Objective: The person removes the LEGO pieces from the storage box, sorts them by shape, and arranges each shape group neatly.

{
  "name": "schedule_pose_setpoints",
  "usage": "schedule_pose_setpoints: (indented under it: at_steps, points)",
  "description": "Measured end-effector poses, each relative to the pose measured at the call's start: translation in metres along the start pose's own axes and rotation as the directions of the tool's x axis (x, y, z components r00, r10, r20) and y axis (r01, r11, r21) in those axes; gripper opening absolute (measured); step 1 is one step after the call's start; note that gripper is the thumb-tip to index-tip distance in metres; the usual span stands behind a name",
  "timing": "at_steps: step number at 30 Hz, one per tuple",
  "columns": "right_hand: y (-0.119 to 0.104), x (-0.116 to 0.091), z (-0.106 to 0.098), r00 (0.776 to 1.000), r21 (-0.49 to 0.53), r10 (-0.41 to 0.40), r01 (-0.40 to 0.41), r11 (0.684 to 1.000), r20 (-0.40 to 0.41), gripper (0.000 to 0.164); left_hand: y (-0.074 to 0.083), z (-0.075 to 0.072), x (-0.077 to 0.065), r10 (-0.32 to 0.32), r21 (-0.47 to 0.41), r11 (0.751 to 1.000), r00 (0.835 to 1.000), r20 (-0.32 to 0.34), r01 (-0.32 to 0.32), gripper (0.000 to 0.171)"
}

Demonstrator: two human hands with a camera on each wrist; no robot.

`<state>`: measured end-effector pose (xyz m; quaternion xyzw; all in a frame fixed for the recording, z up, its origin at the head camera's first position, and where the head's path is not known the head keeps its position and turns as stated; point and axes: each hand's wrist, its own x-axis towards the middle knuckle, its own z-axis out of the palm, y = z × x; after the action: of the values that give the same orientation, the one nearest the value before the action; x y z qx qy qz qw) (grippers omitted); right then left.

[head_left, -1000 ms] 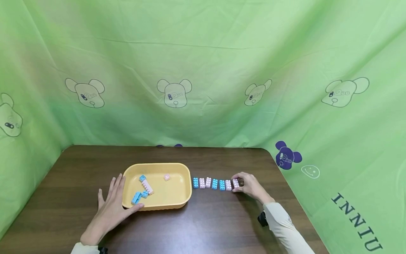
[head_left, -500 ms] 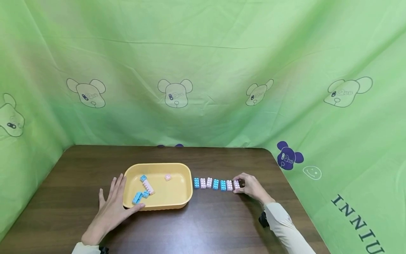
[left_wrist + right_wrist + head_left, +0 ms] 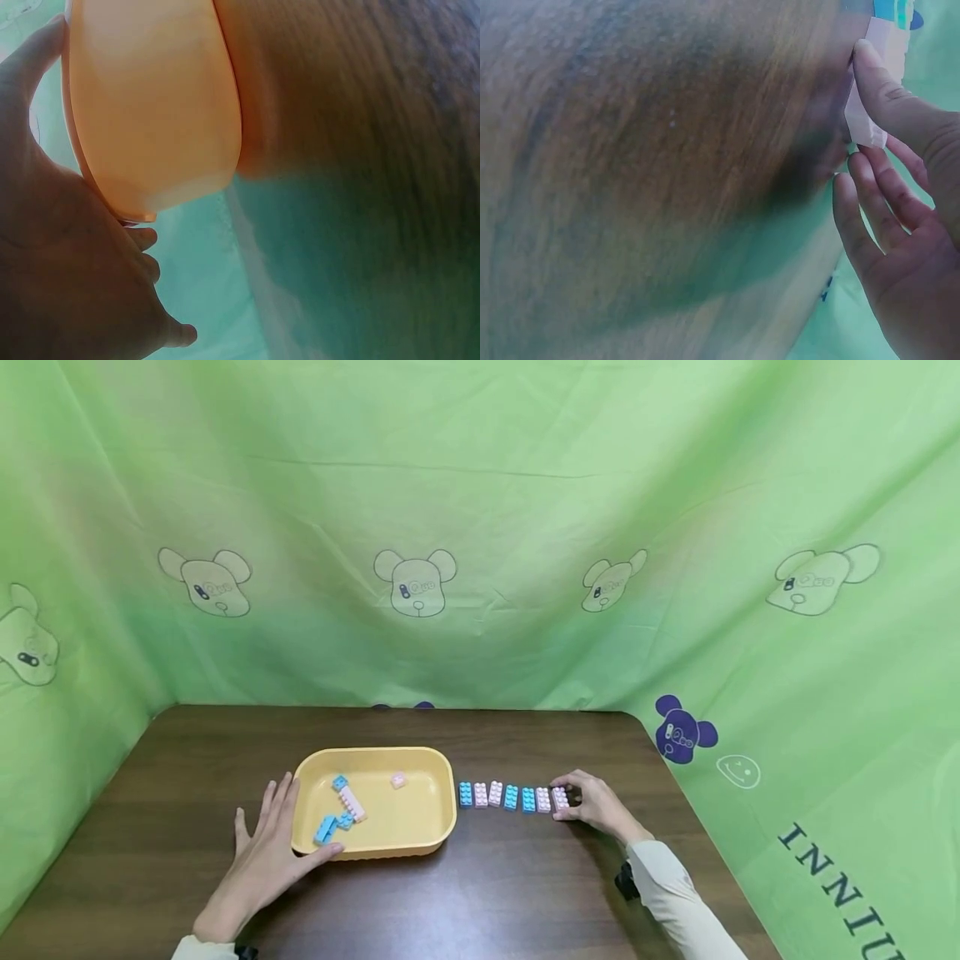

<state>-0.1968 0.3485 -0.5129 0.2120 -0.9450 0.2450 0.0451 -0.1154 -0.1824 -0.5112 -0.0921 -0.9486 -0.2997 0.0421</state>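
Observation:
My left hand (image 3: 262, 856) rests with spread, straight fingers against the left side of a yellow tray (image 3: 405, 818), thumb on its near rim. The left wrist view shows the same hand (image 3: 75, 247) beside the tray's wall (image 3: 157, 112). At the right end of a row of toy bricks, my right hand (image 3: 600, 802) pinches a pink toy brick (image 3: 560, 798) between thumb and fingers. From the right wrist, the thumb lies on this pink brick's (image 3: 861, 124) near side. Leftward, the row runs pink brick (image 3: 543, 800), blue brick (image 3: 528, 800), then several more in blue and pink.
Inside the tray lie a long pink brick (image 3: 352, 804), a small pink brick (image 3: 398, 780), and blue bricks (image 3: 325, 829) toward the left. Everything is on a dark wooden table (image 3: 480, 893). A green curtain (image 3: 495, 527) surrounds its back and sides.

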Motion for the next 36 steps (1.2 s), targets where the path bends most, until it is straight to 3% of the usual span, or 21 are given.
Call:
schedule_pose_setpoints:
  at_steps: [11,16,21,30,36]
  points:
    - [0.003,-0.002,-0.013,0.998,0.034,-0.047,0.046,0.998,0.029,0.060,0.000,0.000,-0.001,0.010,0.006,1.000,1.000,-0.016,-0.010,0.126]
    - [-0.003,0.002,-0.026,0.997,0.052,0.010,-0.014,0.999,0.078,0.064,0.001,-0.001,0.001,0.008,0.015,1.000,1.000,-0.011,-0.008,0.128]
    - [-0.016,0.013,-0.035,0.993,0.003,0.086,-0.087,0.996,0.084,0.059,0.001,-0.002,0.000,0.010,0.009,1.000,1.000,-0.016,-0.009,0.128]
    - [-0.047,0.034,-0.039,0.998,0.028,0.063,-0.064,0.998,0.026,0.055,0.000,0.000,0.000,0.012,0.002,1.000,1.000,-0.022,-0.012,0.126]
    - [-0.066,0.049,-0.033,0.999,0.050,0.032,-0.034,0.998,0.038,0.054,0.001,-0.002,-0.001,0.000,0.004,1.000,1.000,-0.016,0.001,0.126]
